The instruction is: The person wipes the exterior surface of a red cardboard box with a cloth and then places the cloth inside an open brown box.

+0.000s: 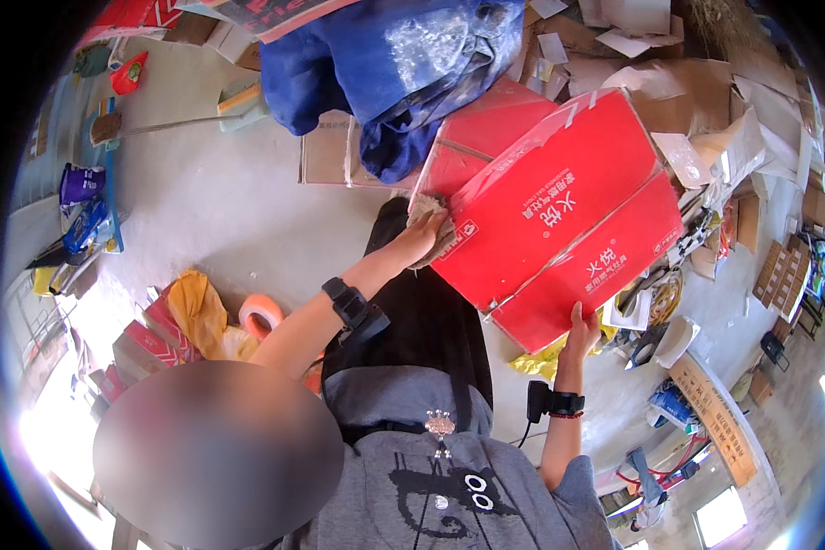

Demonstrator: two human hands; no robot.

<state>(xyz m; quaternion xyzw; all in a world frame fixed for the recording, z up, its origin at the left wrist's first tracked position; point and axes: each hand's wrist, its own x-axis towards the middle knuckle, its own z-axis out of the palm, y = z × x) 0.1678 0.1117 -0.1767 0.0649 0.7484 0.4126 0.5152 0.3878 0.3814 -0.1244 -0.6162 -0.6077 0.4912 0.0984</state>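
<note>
**Both hands on the red carton**

My left hand [422, 240] is closed on the upper left corner of a large, flattened red cardboard carton [559, 215], with a scrap of brownish cloth [431, 220] bunched between palm and board; my right hand [581, 332] pinches the lower edge, fingers curled over it. I hold the carton tilted in the air in front of my chest, above the grey concrete floor [220, 211]. I judge it light but broad and floppy along its fold lines, so opposite edges, near the corners, are the sensible places to grip. Its glossy face could slip. White print and a strip of clear tape run across it. Behind lie a crumpled blue tarpaulin [385, 64] and a heap of plain brown cardboard sheets [697, 92]; a roll of orange tape [260, 314] sits below left.
</note>
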